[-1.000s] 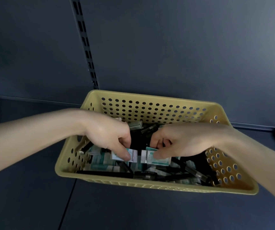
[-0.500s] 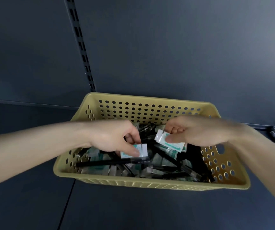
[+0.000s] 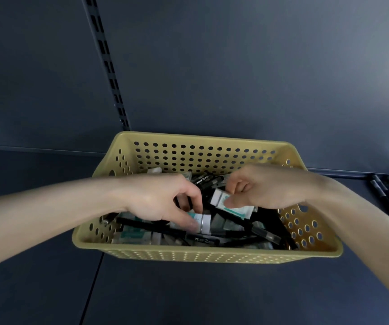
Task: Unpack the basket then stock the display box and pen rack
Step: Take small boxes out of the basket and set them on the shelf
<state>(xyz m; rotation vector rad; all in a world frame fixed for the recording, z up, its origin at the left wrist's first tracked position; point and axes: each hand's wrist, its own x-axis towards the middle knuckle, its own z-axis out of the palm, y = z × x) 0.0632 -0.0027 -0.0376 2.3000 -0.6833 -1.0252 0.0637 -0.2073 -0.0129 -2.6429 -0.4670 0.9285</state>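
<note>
Left hand (image 3: 163, 198) pinches a white packet (image 3: 203, 222) and right hand (image 3: 267, 186) pinches a second packet (image 3: 236, 206) inside a yellow basket (image 3: 212, 254) heaped with pens (image 3: 204, 240), so unpacking seems barely begun.

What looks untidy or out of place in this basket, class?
In the basket, black pens and white-and-green packets lie jumbled, crossing at all angles, unsorted. Nothing looks spilled or broken.

The single head-worn wide-angle view sits close above the yellow perforated basket (image 3: 202, 253) and faces forward and down onto the dark shelf (image 3: 188, 296), with the left forearm (image 3: 48, 219) and right forearm (image 3: 364, 231) entering from the sides and the slotted back panel (image 3: 235, 66) filling the upper half.
</note>
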